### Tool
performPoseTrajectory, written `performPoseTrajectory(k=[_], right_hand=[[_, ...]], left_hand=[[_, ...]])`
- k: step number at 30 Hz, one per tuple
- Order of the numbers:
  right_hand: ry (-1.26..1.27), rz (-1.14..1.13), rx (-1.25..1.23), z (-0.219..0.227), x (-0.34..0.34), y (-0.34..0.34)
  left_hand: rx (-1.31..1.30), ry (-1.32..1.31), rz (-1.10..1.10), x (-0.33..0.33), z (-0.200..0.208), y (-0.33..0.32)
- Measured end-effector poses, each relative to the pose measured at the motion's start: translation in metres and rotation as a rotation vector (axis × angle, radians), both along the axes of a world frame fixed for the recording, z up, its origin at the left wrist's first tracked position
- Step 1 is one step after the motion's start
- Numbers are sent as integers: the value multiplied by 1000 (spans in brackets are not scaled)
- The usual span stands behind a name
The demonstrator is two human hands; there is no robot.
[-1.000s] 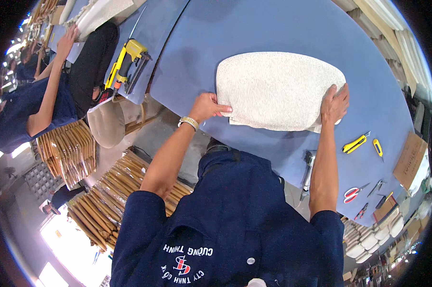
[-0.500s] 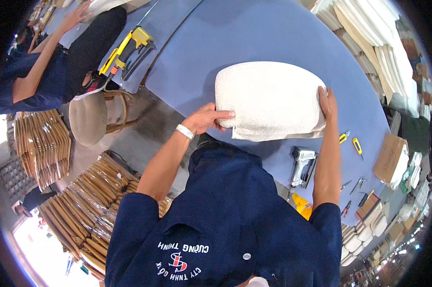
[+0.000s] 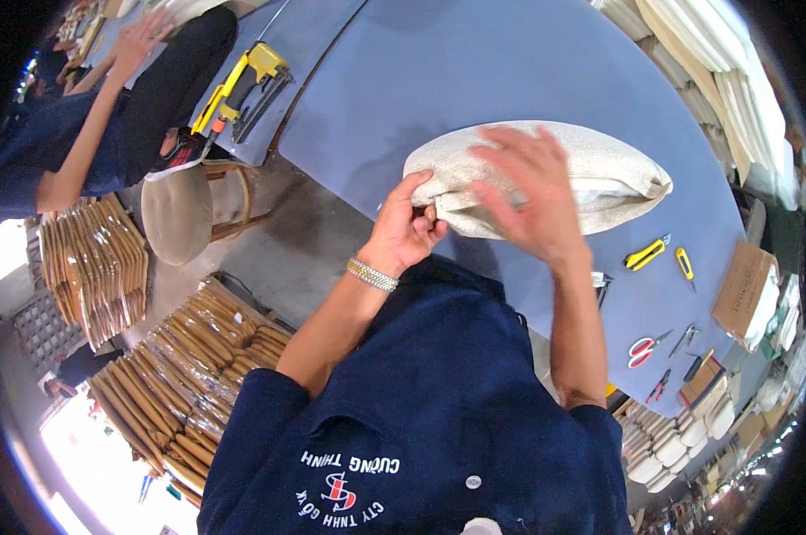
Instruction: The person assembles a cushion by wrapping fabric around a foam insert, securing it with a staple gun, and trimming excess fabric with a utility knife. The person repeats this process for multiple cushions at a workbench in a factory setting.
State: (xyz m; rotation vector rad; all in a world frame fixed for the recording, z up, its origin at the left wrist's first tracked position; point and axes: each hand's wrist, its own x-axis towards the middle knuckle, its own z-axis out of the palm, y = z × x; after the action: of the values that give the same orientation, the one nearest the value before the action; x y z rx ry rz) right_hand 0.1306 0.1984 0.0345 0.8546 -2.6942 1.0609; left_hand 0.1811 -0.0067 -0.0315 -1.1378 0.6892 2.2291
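A cream fabric-covered cushion [image 3: 619,174] is tilted up above the blue table [image 3: 456,62], its folded lower edge and paler inside facing me. My left hand [image 3: 405,230], with a metal watch band on the wrist, pinches the cushion's left corner between thumb and fingers. Blurred by motion, my right hand [image 3: 535,201] is over the cushion's near side with its fingers spread. Whether its fingertips touch the fabric cannot be told. Behind my right forearm, a staple gun [image 3: 604,285] is mostly hidden.
On the right lie yellow utility knives [image 3: 646,254], red-handled scissors [image 3: 648,348] and pliers [image 3: 659,385], near a cardboard box [image 3: 744,290]. A yellow staple gun [image 3: 251,85] lies at left. Beyond are a stool [image 3: 178,214], plastic-wrapped stacks [image 3: 176,383] and a co-worker's hands [image 3: 140,40].
The cushion has turned from its broad face to its folded edge. My right hand has let go of its right side and moved left across it. My left hand still holds the left corner.
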Motion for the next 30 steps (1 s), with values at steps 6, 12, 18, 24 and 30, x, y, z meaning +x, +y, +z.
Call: performPoseTrajectory(k=[6,12,18,24,30], right_hand=[[69,66,4,-47,-8,-22],[59,100,-20,-38,-29,-26],[57,115,-16,-36,-39,-31],[38,109,-30,-37,-43,-34],[30,105,-30,-33,-52,-36]], left_hand=[[-75,131,-202,-8,5,-18],[-1573,945,-516,9,21,-45],[-1624,1292,-722,-25,17,-55],[-1492,1316,-804,-42,4,-60],[-1432,1447,-948,-59,20,-64]])
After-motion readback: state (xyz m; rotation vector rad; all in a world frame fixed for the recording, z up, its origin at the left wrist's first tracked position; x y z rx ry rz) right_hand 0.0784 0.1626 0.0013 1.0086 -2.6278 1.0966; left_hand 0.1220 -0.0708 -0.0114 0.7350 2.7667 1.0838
